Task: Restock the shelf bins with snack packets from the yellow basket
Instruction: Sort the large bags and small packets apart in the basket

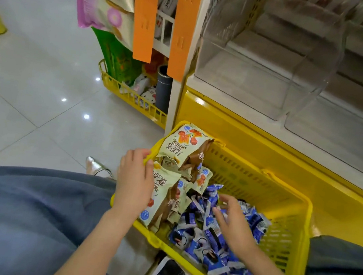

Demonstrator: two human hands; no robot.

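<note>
Head view: snack packets wait in the yellow basket (288,188) on the floor, below the clear shelf bins (263,63).
Small blue packets (201,236) lie in a loose heap beside bigger cream packets (184,146); they look light, soft and slippery, so pinching them by the sealed edges seems best. The right hand (234,224) hovers over them, fingers spread, holding nothing; the left hand (134,184) grips the basket rim.
</note>
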